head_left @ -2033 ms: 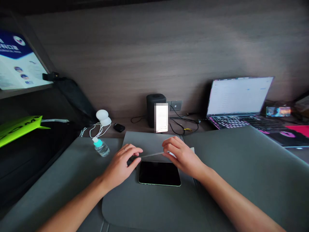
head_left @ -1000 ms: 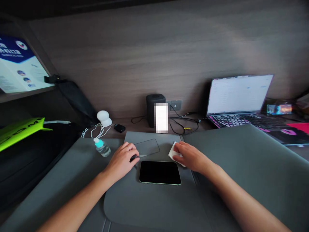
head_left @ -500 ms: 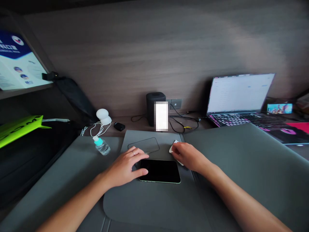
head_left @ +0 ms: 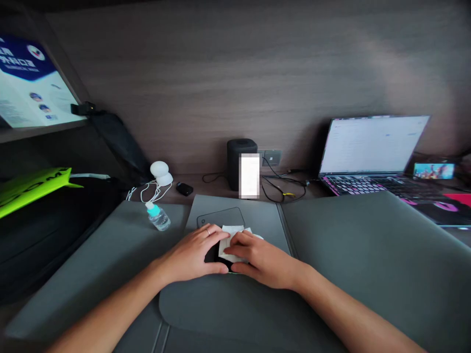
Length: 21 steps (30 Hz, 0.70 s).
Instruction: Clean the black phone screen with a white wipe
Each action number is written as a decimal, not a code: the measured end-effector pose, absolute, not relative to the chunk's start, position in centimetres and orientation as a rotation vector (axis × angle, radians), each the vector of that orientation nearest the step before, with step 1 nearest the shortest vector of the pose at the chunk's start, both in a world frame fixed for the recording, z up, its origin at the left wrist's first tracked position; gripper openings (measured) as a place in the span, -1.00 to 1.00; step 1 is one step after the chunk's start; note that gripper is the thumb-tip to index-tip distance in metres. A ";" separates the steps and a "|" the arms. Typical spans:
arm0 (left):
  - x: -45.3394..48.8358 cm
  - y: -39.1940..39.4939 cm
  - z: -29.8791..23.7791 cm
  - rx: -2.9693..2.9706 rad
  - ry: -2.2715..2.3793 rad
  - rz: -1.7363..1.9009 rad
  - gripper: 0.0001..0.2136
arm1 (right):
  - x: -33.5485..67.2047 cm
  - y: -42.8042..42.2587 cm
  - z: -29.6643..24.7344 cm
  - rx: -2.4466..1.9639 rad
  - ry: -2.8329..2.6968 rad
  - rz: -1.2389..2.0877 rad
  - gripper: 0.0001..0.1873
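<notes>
A black phone (head_left: 212, 254) lies face up on a grey mat (head_left: 228, 309), mostly covered by my hands. My left hand (head_left: 196, 252) rests on the phone's left end, fingers curled around its edges, a ring on one finger. My right hand (head_left: 259, 260) presses a white wipe (head_left: 228, 235) flat onto the screen, fingers together over it. A clear screen film (head_left: 221, 217) lies on the mat just behind the phone.
A small bottle with a teal cap (head_left: 158, 217) lies left of the mat. Behind stand a black cylinder speaker (head_left: 235, 162), cables (head_left: 283, 189), a white earphone case (head_left: 161, 172) and a small black item (head_left: 184, 188). An open laptop (head_left: 371, 157) sits at the right; a green bag (head_left: 29, 189) lies left.
The film was laid down behind the phone. My left hand moved onto the phone's left end. My right hand picked up the white wipe and brought it left onto the screen.
</notes>
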State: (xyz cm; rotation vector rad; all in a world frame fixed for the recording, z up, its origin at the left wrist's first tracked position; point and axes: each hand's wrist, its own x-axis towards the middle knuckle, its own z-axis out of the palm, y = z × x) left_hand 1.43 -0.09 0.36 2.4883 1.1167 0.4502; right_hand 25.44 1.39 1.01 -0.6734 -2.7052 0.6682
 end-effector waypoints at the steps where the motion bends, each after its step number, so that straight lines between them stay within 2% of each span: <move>1: 1.4 -0.1 0.4 2.483 1.120 0.448 -0.44 | 25.6 1.4 1.1 -0.639 -2.715 0.687 -0.71; 5: 1.5 -0.1 0.7 2.487 1.112 0.409 -0.56 | 26.6 1.8 1.3 -0.619 -2.712 0.741 -0.78; 11: 1.5 -0.4 0.9 2.443 1.170 0.379 -0.69 | 26.2 2.5 0.9 -0.740 -2.682 0.608 -0.83; 16: 1.1 -0.5 0.9 2.396 1.238 0.334 -0.63 | 25.8 1.9 1.1 -0.689 -2.722 0.635 -0.91; 21: 1.1 -0.4 0.8 2.400 1.212 0.341 -0.57 | 26.0 1.4 1.5 -0.573 -2.772 0.787 -0.90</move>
